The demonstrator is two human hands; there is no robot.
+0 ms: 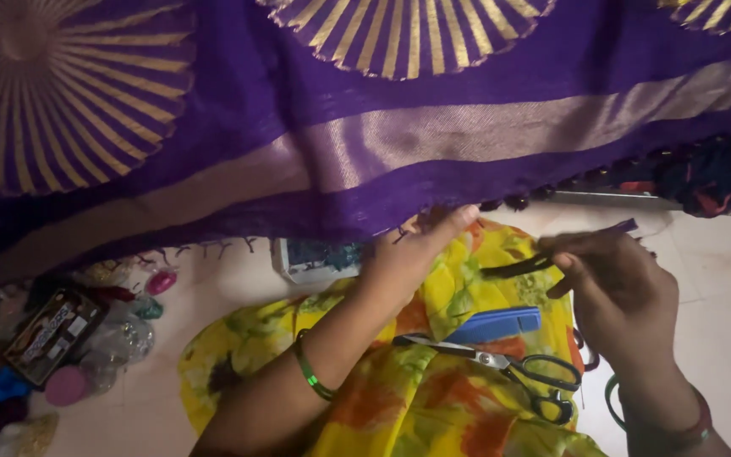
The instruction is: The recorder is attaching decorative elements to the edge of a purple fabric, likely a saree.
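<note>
1. Looking down from the head view, I see my left hand [408,254] pinching the fringed lower edge of the purple cloth [399,182] at about 12 o'clock, thumb stretched out along the hem.
2. My right hand [615,283], at 3 o'clock, is closed in a pinch on a dark purple thread bundle [543,254], held just below the hem.
3. I judge the work goes best if I keep the edge taut and the strands level and close to the fringe.
4. Scissors [509,368] and a blue stapler [494,325] lie on the yellow flowered cloth [416,406] at 6 o'clock.
</note>
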